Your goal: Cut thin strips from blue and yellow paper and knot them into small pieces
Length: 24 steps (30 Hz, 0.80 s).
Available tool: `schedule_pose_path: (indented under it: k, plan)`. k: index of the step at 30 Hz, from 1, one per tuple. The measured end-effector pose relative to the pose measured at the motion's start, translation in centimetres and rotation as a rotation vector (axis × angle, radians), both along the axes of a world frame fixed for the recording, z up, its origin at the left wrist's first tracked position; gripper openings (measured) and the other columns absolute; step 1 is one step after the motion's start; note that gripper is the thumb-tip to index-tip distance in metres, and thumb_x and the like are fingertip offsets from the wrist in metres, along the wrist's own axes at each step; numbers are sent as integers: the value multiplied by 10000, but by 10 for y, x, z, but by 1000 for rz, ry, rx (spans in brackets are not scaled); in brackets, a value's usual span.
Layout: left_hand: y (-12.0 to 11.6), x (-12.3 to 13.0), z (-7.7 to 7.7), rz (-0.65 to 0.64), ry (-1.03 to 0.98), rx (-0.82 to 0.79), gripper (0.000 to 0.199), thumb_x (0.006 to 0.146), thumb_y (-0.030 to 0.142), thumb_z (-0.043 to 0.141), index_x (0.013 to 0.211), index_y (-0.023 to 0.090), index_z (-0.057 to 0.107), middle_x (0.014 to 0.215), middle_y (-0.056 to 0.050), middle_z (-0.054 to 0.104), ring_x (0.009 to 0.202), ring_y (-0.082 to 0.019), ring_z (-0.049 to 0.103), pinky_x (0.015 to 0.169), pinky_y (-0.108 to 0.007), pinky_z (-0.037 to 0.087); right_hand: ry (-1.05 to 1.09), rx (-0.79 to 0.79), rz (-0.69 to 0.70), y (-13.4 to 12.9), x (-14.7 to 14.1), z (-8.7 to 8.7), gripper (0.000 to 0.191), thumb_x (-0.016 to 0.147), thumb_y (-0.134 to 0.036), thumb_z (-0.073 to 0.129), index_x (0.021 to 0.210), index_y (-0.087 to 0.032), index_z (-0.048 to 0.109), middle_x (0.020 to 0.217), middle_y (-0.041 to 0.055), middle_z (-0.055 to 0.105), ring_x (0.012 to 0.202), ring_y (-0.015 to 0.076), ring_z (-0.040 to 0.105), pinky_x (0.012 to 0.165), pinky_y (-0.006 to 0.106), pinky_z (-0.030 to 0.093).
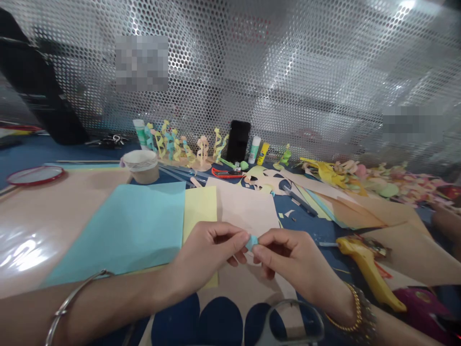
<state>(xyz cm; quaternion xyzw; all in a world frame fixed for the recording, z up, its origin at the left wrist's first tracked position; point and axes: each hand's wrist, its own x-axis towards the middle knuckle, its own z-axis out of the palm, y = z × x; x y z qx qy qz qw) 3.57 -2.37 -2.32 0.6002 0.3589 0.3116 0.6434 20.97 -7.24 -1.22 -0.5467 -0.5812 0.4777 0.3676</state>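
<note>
Between the fingertips of both hands is a small light-blue piece of paper [252,242], folded or curled. My left hand [216,245] pinches its left side, thumb against forefinger. On its right side my right hand [288,252] grips it the same way. Below the hands lies a pale pink paper sheet [248,206], with round holes cut near its lower end. A yellow sheet [200,206] and a large light-blue sheet [144,226] lie to the left. The grey handle of a tool, perhaps scissors [313,319], shows at the bottom edge.
A yellow glue gun [370,274] lies at the right. Paper spiral figures [176,144], a black phone [238,141] and glue sticks [254,149] stand at the back. A paper cup [141,167] is back left. Paper flowers [406,182] are heaped far right, near another person's hand [446,223].
</note>
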Motion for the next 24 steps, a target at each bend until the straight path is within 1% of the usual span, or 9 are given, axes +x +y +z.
schedule_pose_path:
  k: [2, 4, 6, 7, 12, 15, 18, 21, 24]
  plan:
    - [-1, 1, 1, 15, -2, 13, 204, 830, 307, 617, 745, 167, 740, 595, -1, 656, 562, -104, 597, 545, -181, 500, 15, 1, -21, 0, 0, 0, 226, 800, -355, 644, 676, -167, 626, 560, -25, 600, 472, 82, 572, 487, 186, 476]
    - [-3, 1, 2, 51, -35, 5, 164, 804, 296, 651, 905, 192, 727, 669, 4, 672, 608, -116, 622, 552, -191, 514, 49, 0, -68, 1, 1, -1, 248, 798, -384, 647, 679, -166, 627, 541, -28, 593, 453, 84, 566, 472, 189, 468]
    - [-4, 1, 1, 108, -64, 3, 311, 746, 259, 716, 1050, 229, 664, 771, 12, 684, 649, -128, 645, 555, -202, 525, 73, 2, -106, 3, 2, -2, 266, 801, -405, 641, 688, -165, 629, 525, -30, 587, 441, 82, 555, 462, 188, 459]
    - [-4, 1, 0, 133, -74, 11, 356, 719, 237, 740, 1062, 235, 644, 802, 15, 686, 662, -130, 651, 561, -204, 526, 76, 1, -108, 3, 2, -2, 268, 804, -407, 638, 692, -164, 630, 524, -32, 586, 442, 80, 552, 464, 186, 458]
    - [-2, 0, -3, 137, -95, 59, 128, 727, 229, 733, 842, 189, 697, 746, 4, 716, 631, -110, 643, 582, -184, 516, 20, 10, -7, 3, 0, -3, 227, 811, -390, 638, 742, -174, 654, 584, -26, 619, 495, 81, 577, 511, 180, 485]
    - [-1, 1, -3, 156, -91, -15, 149, 725, 240, 730, 867, 196, 726, 736, 0, 734, 625, -120, 654, 596, -199, 527, -54, 101, -25, 1, 1, -2, 169, 812, -352, 646, 845, -189, 677, 673, -9, 654, 549, 85, 588, 537, 177, 491]
    - [-1, 0, -3, 140, -91, -54, 162, 729, 269, 723, 874, 201, 746, 783, -12, 744, 669, -142, 662, 656, -239, 545, -60, 178, -77, 0, 2, 0, 164, 820, -343, 635, 881, -196, 673, 658, -8, 642, 549, 93, 586, 534, 186, 498]
    - [-2, -1, -5, 98, -53, 23, 218, 724, 293, 731, 929, 222, 748, 835, -21, 739, 713, -155, 649, 671, -251, 537, -17, 126, -112, 2, 2, 0, 179, 803, -360, 650, 821, -182, 666, 574, -14, 620, 502, 99, 577, 505, 198, 493]
    - [-4, -2, -5, 99, -3, 130, 266, 711, 257, 741, 977, 256, 739, 907, -13, 714, 758, -149, 634, 645, -217, 512, 68, 30, -116, 3, 2, -3, 217, 783, -384, 672, 787, -168, 653, 542, -15, 618, 472, 94, 564, 495, 205, 486]
